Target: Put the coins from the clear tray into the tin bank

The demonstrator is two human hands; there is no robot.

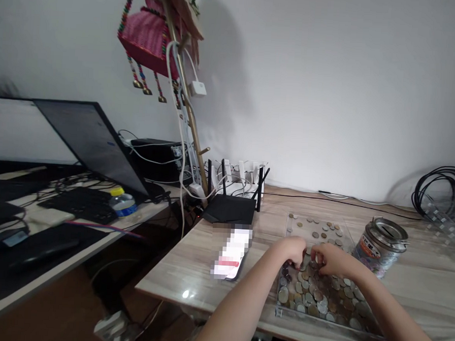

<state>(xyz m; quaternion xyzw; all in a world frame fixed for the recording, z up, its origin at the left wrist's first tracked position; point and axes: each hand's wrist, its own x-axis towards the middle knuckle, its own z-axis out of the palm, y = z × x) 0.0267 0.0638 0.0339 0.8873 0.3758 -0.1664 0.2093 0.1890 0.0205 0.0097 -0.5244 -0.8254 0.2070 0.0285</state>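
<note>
Many loose coins [308, 298] lie spread over a shallow clear plastic tray [319, 320] on the wooden table. My left hand [296, 250] reaches over the tray's left side, its fingers curled down close to the coins. Just to its right, my right hand [325, 258] bends over the same coins, fingers curled inward. Whatever the fingertips of either hand hold is too small to make out. Beside the tray on the right stands a round metal tin [381, 245] with a slot in its lid and a wire handle.
A lit phone [232, 255] lies left of the tray, with a black router [231, 210] behind it. Coiled black cable [419, 188] rests at the far right by the wall. On the left desk are a laptop [95, 143] and a yellow-capped bottle [122, 203].
</note>
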